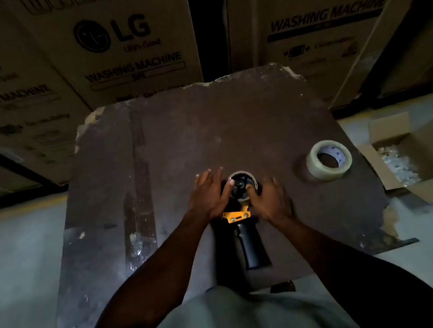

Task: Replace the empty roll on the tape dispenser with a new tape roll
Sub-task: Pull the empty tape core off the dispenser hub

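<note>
A tape dispenser (244,233) with a black pistol handle and a yellow bracket lies flat on a dark worn board (177,141), handle toward me. On its black hub sits the empty roll (248,177), a thin pale cardboard ring. My left hand (208,193) rests on the dispenser's left side, thumb touching the hub. My right hand (269,198) presses against the ring's right edge, thumb on the hub. A new tape roll (329,164), clear tape on a white core, lies flat on the board to the right, apart from both hands.
Large cardboard washing-machine boxes (117,43) stand close behind the board. An open cardboard box (418,157) with pale filling sits on the floor at the right. The concrete floor (13,267) surrounds the board. The scene is dim.
</note>
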Demonstrator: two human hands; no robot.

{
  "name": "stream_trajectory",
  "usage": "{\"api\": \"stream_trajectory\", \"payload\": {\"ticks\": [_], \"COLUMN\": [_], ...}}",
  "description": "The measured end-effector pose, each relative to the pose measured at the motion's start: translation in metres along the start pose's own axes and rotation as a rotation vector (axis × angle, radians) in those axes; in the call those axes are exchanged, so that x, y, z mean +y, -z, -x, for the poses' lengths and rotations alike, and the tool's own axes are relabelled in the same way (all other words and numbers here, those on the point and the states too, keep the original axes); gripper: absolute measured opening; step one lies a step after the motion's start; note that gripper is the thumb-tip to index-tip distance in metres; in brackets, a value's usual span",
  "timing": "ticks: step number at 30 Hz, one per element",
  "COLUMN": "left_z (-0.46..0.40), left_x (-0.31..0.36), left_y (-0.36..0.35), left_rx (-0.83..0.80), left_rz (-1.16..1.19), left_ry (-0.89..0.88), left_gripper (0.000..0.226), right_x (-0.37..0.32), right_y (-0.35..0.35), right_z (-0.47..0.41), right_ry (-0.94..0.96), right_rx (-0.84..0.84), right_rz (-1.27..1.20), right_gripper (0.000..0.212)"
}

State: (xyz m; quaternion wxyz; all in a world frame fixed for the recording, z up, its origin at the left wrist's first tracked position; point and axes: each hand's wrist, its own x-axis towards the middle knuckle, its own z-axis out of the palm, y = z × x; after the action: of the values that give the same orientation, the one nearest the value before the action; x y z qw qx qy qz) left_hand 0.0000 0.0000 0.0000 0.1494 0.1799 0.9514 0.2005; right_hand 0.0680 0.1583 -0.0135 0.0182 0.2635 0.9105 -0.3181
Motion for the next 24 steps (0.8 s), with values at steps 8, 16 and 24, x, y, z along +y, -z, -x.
{"api": "stream_trajectory", "payload": {"ticks": [8,16,24], "left_z": [-0.028,-0.045,-0.057], "left_x": [-0.004,-0.005,-0.008], "left_y": [0.002,0.007,0.002], "left_rx": [-0.217,-0.357,-0.418], "left_rz": [-0.050,0.170,0.207], "left_ry": [0.086,0.142,0.203], "left_gripper": [0.060,0.053,0.033], "right_x": [0.004,0.010,0.003], "right_y": [0.003,0.000,0.006], "right_z": [-0.012,-0.021,-0.019], "right_ry": [-0.022,0.000,0.045], "right_rx": [-0.137,-0.185,-0.179], "right_rz": [-0.039,-0.212,-0.243], "right_gripper": [0.040,0.043,0.046]}}
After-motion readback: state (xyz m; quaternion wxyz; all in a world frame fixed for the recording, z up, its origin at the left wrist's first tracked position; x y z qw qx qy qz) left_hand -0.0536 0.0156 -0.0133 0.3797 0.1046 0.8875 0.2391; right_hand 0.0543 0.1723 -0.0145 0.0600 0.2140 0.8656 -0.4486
